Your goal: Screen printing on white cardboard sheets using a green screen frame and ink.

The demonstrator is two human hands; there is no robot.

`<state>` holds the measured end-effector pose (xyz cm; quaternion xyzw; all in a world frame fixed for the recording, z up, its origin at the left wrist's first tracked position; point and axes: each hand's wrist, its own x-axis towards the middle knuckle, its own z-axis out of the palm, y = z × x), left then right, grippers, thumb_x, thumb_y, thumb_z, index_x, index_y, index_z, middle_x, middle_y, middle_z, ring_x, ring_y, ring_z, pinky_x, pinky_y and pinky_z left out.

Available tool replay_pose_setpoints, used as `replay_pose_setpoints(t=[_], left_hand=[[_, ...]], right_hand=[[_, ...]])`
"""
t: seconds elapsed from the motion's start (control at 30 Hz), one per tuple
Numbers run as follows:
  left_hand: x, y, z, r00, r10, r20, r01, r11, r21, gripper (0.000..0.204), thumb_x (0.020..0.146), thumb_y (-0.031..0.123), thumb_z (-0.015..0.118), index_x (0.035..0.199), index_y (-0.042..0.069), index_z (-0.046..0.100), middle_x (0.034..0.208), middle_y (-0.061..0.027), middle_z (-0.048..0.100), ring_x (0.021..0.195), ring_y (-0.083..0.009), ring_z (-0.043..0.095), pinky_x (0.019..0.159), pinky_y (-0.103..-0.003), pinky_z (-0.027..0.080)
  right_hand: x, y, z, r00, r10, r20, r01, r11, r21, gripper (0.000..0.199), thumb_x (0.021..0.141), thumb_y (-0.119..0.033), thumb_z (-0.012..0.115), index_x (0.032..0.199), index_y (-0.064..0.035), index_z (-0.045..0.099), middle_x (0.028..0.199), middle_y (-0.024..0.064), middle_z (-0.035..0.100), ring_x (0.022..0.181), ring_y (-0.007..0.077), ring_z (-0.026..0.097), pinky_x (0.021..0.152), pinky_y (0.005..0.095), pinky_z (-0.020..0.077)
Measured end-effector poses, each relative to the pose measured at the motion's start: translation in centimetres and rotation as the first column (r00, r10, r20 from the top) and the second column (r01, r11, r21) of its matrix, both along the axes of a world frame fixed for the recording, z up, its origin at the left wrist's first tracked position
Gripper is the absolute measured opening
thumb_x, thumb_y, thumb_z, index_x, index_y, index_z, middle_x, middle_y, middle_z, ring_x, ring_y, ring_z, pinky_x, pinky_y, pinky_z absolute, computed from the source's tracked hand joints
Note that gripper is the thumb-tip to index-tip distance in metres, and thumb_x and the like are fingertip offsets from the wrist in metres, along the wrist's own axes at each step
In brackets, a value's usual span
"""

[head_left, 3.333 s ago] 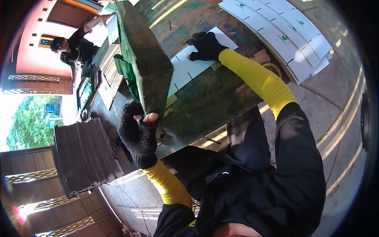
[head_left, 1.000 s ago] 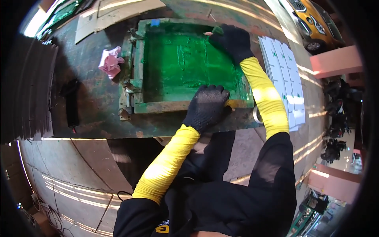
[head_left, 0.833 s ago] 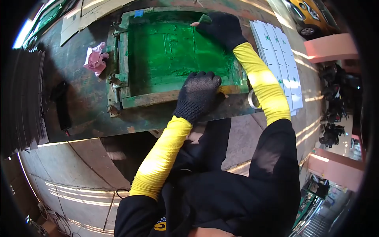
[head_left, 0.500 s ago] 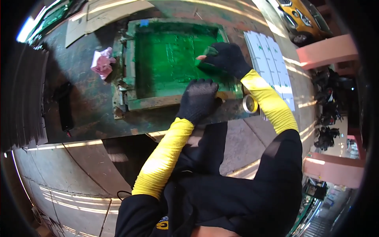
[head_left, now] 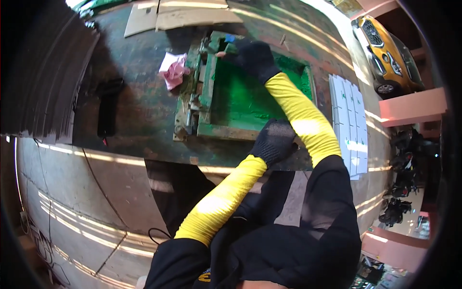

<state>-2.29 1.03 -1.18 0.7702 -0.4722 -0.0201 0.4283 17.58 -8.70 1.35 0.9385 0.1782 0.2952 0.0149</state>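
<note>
A hinged wooden screen-printing frame point(head_left: 226, 131) lies on the dark table, its mesh point(head_left: 240, 103) coated with wet green ink. My right hand point(head_left: 255, 59), in a black glove, is over the frame's far left part. Its fingers are closed on a small flat green-smeared scraper point(head_left: 230, 48), partly hidden by the glove. A bare fingertip shows beside it. My left hand point(head_left: 274, 140), gloved too, is curled over the near rail close to the right corner. Metal hinges point(head_left: 194, 102) run along the frame's left side.
A crumpled pink cloth point(head_left: 174, 72) and a black tool point(head_left: 107, 115) lie left of the frame. Dark stacked sheets point(head_left: 43, 82) stand at the far left. White printed sheets point(head_left: 353, 125) lie at right. Cardboard point(head_left: 192, 17) is at the back; a yellow car point(head_left: 390, 55) is beyond.
My right hand has moved with the scraper from the frame's right half to its far left corner. The view has shifted, while my left hand stays at the near rail.
</note>
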Motion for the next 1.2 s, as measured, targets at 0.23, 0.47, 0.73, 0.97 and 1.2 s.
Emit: replay_pose_setpoints(t=[0.23,0.47,0.73,0.97,1.2], left_hand=[[-0.1,-0.5,-0.8,0.994,-0.004,-0.111,0.001,1.0,-0.02,0.031,0.074,0.035,0.081,0.088,0.008,0.077,0.083,-0.0174,0.07,0.085,-0.0359,0.07,0.08,-0.049,0.055],[-0.5,-0.5,-1.7,0.989,0.01,-0.147,-0.007,1.0,0.021,0.035,0.074,0.037,0.08,0.092,0.007,0.073,0.09,-0.0191,0.07,0.091,-0.0351,0.07,0.086,-0.049,0.056],[-0.3,0.0,-0.1,1.0,-0.005,-0.01,0.006,0.999,0.035,0.038,0.075,0.036,0.08,0.099,0.008,0.069,0.104,-0.0143,0.067,0.106,-0.0322,0.064,0.099,-0.049,0.048],[0.6,-0.2,0.7,0.999,-0.047,0.02,0.046,0.998,0.042,0.038,0.079,0.033,0.077,0.103,0.006,0.068,0.101,-0.0147,0.066,0.101,-0.0334,0.064,0.096,-0.048,0.049],[-0.1,-0.5,0.1,0.984,0.024,0.175,-0.031,0.999,0.041,0.031,0.076,0.027,0.073,0.098,0.005,0.068,0.093,-0.0154,0.066,0.096,-0.0336,0.065,0.09,-0.048,0.049]], right_hand=[[-6.5,2.6,2.3,0.987,0.053,-0.151,-0.066,0.995,-0.076,0.058,0.085,-0.067,0.072,0.075,-0.0101,0.068,0.073,0.0132,0.064,0.068,0.0354,0.067,0.058,0.0441,0.0511],[-7.7,2.3,2.4,0.943,0.264,-0.204,-0.256,0.965,0.063,0.048,0.087,-0.057,0.076,0.074,-0.0113,0.069,0.066,0.0131,0.062,0.064,0.033,0.066,0.057,0.041,0.0501],[1.8,-7.2,2.1,0.912,-0.221,-0.346,0.287,0.945,0.155,0.071,0.092,-0.074,0.055,0.077,-0.0066,0.07,0.077,0.0205,0.068,0.078,0.0387,0.069,0.067,0.0461,0.0507],[7.8,-6.5,2.2,0.9,-0.253,-0.355,0.311,0.943,0.117,0.077,0.09,-0.079,0.053,0.078,-0.0049,0.071,0.078,0.0242,0.068,0.08,0.0427,0.068,0.074,0.0518,0.05],[8.5,-7.7,-1.0,0.939,-0.19,-0.286,0.3,0.86,0.414,0.068,0.089,-0.071,0.06,0.077,-0.0053,0.073,0.081,0.0245,0.069,0.082,0.0436,0.068,0.075,0.0532,0.0505]])
